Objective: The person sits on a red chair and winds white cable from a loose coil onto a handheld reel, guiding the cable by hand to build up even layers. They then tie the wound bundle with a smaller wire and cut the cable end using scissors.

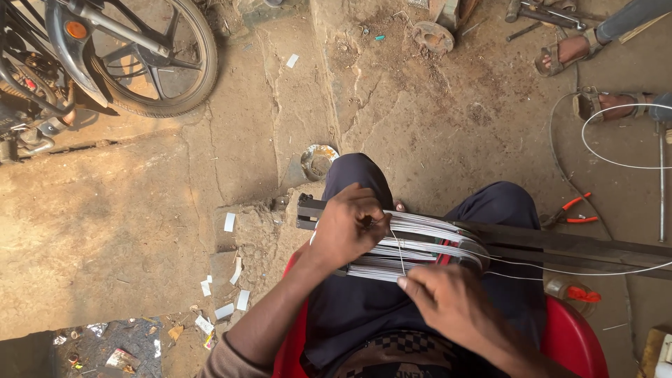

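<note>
We see the left hand (348, 227) closed over the near end of a bundle of grey-white strips (420, 245) that lies across the person's lap on a dark metal bar (560, 241). A thin wire (397, 252) runs down from it to the right hand (448, 301), whose fingertips are pinched together on the wire just below the bundle. Further right, red-handled pliers (575, 210) lie on the ground.

Dark navy trousers cover both legs. Brownish sleeve pushed up on the left forearm; left hand (348, 227) and right hand (448, 302) bare (no gloves, rings or watch). Black-and-tan checkered band at waist.
</note>
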